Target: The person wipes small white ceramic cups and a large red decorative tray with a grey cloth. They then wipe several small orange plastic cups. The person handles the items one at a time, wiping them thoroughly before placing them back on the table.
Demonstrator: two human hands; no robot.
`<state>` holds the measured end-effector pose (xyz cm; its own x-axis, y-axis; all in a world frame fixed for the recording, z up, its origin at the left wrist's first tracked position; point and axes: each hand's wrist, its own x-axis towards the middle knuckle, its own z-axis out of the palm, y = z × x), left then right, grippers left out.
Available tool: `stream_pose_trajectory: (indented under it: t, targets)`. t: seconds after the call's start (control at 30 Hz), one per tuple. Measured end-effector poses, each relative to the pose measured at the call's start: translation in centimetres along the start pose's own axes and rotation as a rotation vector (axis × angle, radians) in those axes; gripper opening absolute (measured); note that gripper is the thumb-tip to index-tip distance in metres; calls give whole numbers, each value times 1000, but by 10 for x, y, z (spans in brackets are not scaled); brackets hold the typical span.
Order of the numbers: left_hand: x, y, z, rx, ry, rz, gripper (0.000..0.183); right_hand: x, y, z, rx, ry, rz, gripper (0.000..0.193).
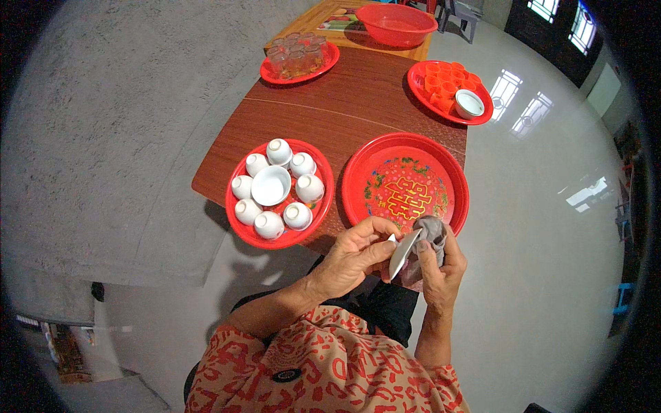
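My left hand [354, 258] is closed on a white porcelain piece [403, 258], seen nearly edge-on. Its exact kind is hard to make out because fingers cover part of it. A bunched grey cloth [431, 229] is gripped in my right hand [441, 268], its folds against the white piece. Both hands are over the near edge of a round red tray [463, 189] with a yellow symbol and a floral ring. To the left, another red tray [326, 199] carries several upturned white cups [269, 224] around an upright white bowl [271, 185].
Farther back on the brown table [303, 113], a red plate [277, 80] bears several clear glasses [297, 55]. At right, a red tray [417, 94] holds orange cups [447, 90] and a white bowl [469, 104]. A red basin [396, 27] stands at the far end.
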<state>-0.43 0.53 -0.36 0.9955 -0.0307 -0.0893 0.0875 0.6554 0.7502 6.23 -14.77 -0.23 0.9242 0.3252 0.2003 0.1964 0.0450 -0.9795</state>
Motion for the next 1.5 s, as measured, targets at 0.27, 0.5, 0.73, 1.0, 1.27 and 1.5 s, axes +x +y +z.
stream_pose_trajectory:
  t: [0.27,0.5,0.73,1.0,1.27,1.5]
  targets:
    - [3,-12,2,-29,-8,38,19,-5,9,0,276,-37,294,25]
    - [4,5,-3,229,86,283,22,-12,-4,2,207,-358,370,28]
    - [-13,19,-45,768,461,562,31,-12,-1,1,265,-517,226,37]
    - [-40,99,-106,1548,927,557,28,1,5,30,146,-553,295,22]
    - [-30,100,-143,1710,910,461,28,5,20,39,74,-510,364,21]
    - [-26,93,-155,1667,876,415,27,10,20,41,88,-499,373,20]
